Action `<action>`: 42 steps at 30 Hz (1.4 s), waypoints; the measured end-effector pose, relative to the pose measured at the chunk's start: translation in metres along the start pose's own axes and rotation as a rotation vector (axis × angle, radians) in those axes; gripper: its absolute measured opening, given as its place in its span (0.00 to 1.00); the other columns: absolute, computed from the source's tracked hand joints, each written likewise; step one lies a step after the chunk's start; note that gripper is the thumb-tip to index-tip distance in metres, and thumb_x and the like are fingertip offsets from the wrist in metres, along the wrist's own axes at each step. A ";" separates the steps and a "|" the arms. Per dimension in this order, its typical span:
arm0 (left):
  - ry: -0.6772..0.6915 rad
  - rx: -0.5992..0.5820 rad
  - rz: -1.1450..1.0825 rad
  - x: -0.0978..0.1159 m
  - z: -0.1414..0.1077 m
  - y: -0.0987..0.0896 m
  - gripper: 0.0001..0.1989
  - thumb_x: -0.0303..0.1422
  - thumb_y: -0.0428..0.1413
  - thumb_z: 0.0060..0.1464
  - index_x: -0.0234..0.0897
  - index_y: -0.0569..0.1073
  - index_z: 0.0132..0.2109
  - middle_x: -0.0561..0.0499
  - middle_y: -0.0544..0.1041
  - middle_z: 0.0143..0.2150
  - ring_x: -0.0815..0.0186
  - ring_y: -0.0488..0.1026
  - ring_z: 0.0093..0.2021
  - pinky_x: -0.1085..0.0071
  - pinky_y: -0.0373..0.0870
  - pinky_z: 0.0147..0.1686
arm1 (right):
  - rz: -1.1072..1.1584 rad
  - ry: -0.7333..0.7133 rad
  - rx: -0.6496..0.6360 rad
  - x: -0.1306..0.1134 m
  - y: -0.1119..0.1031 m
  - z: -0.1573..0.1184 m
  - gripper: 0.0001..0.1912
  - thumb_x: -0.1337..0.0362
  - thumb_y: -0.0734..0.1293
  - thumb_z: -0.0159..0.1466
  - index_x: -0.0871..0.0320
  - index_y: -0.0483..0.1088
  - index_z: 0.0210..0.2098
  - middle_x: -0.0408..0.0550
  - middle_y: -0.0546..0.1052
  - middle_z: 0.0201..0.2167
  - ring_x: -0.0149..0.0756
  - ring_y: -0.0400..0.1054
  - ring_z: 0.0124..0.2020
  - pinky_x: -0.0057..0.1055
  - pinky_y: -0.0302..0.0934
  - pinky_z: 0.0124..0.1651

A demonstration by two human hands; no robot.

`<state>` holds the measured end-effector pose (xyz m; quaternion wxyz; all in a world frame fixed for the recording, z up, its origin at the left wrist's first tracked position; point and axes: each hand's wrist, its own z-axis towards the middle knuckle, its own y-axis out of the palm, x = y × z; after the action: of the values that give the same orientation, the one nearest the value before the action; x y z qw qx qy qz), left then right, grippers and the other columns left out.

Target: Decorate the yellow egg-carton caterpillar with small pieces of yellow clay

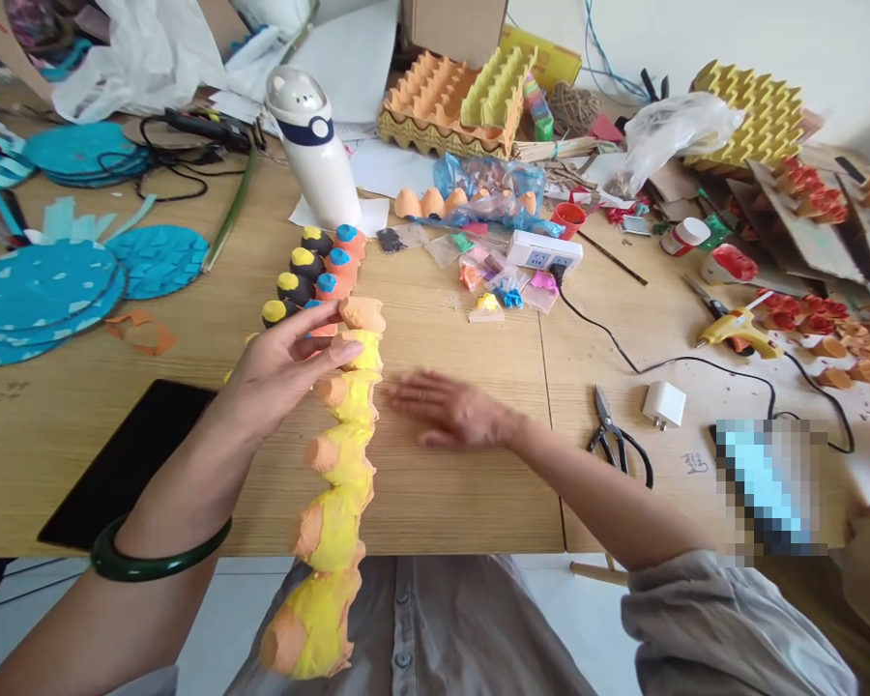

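My left hand point(279, 362) pinches the far end of an orange egg-carton strip point(344, 449) between thumb and fingers. Yellow clay covers much of the strip's cups, and its near end hangs past the table edge over my lap. My right hand point(456, 408), blurred by motion, is just right of the strip, low over the wooden table; its fingers are stretched out and nothing shows in them. Beyond my left hand lie two more strips: a black one with yellow tips point(296, 280) and an orange one with blue tips point(337, 275), both partly hidden.
A white bottle point(317, 159) stands behind the strips. A power strip point(545, 251) sits among bags of coloured clay point(508, 290). Scissors point(609, 435), a white charger point(664, 404) and a yellow glue gun point(743, 333) lie right. A black tablet-like slab point(127, 469) is under my left forearm.
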<state>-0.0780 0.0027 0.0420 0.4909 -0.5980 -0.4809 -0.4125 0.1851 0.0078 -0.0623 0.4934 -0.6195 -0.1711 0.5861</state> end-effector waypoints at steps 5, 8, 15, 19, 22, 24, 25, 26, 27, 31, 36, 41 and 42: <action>-0.019 -0.068 0.013 -0.009 0.004 0.016 0.35 0.45 0.69 0.53 0.44 0.73 0.66 0.48 0.81 0.58 0.52 0.78 0.57 0.60 0.78 0.52 | -0.034 0.164 0.286 0.067 -0.046 0.011 0.30 0.50 0.57 0.75 0.59 0.65 0.70 0.60 0.68 0.71 0.47 0.58 0.75 0.55 0.52 0.77; 0.019 -0.076 0.039 -0.012 0.006 0.023 0.37 0.43 0.70 0.50 0.42 0.73 0.66 0.45 0.78 0.62 0.51 0.76 0.58 0.58 0.79 0.54 | 0.016 0.187 0.445 0.053 -0.050 0.010 0.29 0.50 0.57 0.76 0.56 0.64 0.70 0.58 0.69 0.70 0.46 0.59 0.75 0.54 0.56 0.75; 0.021 -0.069 0.060 -0.010 0.008 0.025 0.38 0.42 0.69 0.49 0.40 0.72 0.66 0.42 0.77 0.63 0.53 0.78 0.55 0.58 0.80 0.51 | 0.070 -0.090 0.136 -0.003 -0.007 -0.006 0.28 0.54 0.64 0.73 0.60 0.66 0.68 0.59 0.73 0.67 0.46 0.60 0.74 0.51 0.55 0.77; 0.055 -0.102 0.097 -0.018 0.014 0.042 0.41 0.43 0.69 0.48 0.34 0.70 0.67 0.38 0.75 0.63 0.54 0.78 0.53 0.61 0.81 0.48 | 0.140 0.087 0.244 0.026 -0.022 -0.004 0.26 0.49 0.63 0.73 0.58 0.74 0.62 0.59 0.75 0.65 0.49 0.63 0.72 0.57 0.52 0.76; 0.136 -0.069 0.153 -0.031 0.021 0.061 0.39 0.41 0.68 0.48 0.34 0.71 0.66 0.37 0.73 0.65 0.58 0.79 0.49 0.62 0.82 0.43 | 0.420 0.346 0.628 0.044 -0.042 0.004 0.27 0.43 0.61 0.72 0.53 0.78 0.57 0.54 0.79 0.61 0.49 0.70 0.67 0.55 0.57 0.74; 0.228 -0.028 0.206 -0.040 0.026 0.071 0.35 0.38 0.67 0.50 0.36 0.72 0.64 0.38 0.72 0.65 0.59 0.79 0.48 0.63 0.82 0.41 | 0.690 0.432 0.887 0.047 -0.050 0.009 0.30 0.39 0.58 0.72 0.52 0.77 0.56 0.51 0.79 0.62 0.48 0.71 0.66 0.54 0.60 0.73; 0.260 -0.011 0.242 -0.044 0.028 0.075 0.34 0.36 0.68 0.49 0.37 0.72 0.64 0.38 0.73 0.64 0.59 0.79 0.47 0.62 0.82 0.42 | 0.819 0.443 0.963 0.047 -0.052 0.010 0.33 0.38 0.56 0.72 0.53 0.76 0.57 0.51 0.78 0.63 0.48 0.71 0.66 0.54 0.60 0.72; 0.278 -0.004 0.269 -0.047 0.030 0.078 0.34 0.35 0.68 0.49 0.37 0.72 0.63 0.38 0.74 0.63 0.59 0.79 0.46 0.61 0.82 0.45 | 0.927 0.444 1.006 0.047 -0.052 0.011 0.36 0.36 0.53 0.71 0.53 0.74 0.60 0.51 0.76 0.65 0.49 0.70 0.67 0.54 0.61 0.72; 0.286 -0.004 0.291 -0.049 0.032 0.080 0.34 0.34 0.68 0.49 0.37 0.72 0.64 0.38 0.74 0.63 0.60 0.79 0.45 0.59 0.81 0.47 | 1.011 0.447 1.017 0.046 -0.052 0.010 0.39 0.34 0.51 0.70 0.54 0.71 0.62 0.51 0.73 0.68 0.49 0.68 0.68 0.54 0.61 0.72; 0.294 -0.024 0.329 -0.053 0.034 0.084 0.35 0.35 0.68 0.51 0.36 0.71 0.65 0.37 0.73 0.63 0.58 0.80 0.46 0.56 0.80 0.51 | 1.164 0.482 1.016 0.047 -0.047 0.003 0.47 0.31 0.47 0.68 0.57 0.63 0.69 0.54 0.67 0.72 0.50 0.65 0.71 0.56 0.59 0.72; 0.261 -0.031 0.331 -0.051 0.031 0.081 0.37 0.45 0.67 0.53 0.32 0.69 0.65 0.33 0.72 0.64 0.55 0.80 0.48 0.58 0.82 0.46 | 1.261 0.469 1.076 0.043 -0.045 -0.008 0.46 0.30 0.49 0.67 0.56 0.66 0.66 0.54 0.69 0.71 0.51 0.65 0.71 0.59 0.57 0.73; 0.320 0.069 0.299 -0.030 0.023 0.076 0.29 0.49 0.56 0.64 0.33 0.72 0.63 0.35 0.73 0.65 0.54 0.76 0.57 0.59 0.80 0.51 | 1.170 0.405 1.051 0.028 -0.046 -0.025 0.45 0.29 0.49 0.66 0.52 0.68 0.65 0.53 0.69 0.71 0.52 0.63 0.72 0.63 0.55 0.73; 0.339 0.073 0.268 -0.024 0.021 0.076 0.28 0.49 0.55 0.65 0.35 0.72 0.63 0.36 0.73 0.65 0.54 0.76 0.59 0.59 0.79 0.52 | 1.140 0.406 1.037 0.023 -0.047 -0.029 0.45 0.28 0.48 0.67 0.52 0.67 0.66 0.52 0.68 0.72 0.52 0.62 0.72 0.63 0.55 0.73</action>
<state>-0.0075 0.0148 0.0004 0.6364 -0.5605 -0.3225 -0.4206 0.2337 0.0353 -0.0422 0.3646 -0.3976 0.5601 0.6287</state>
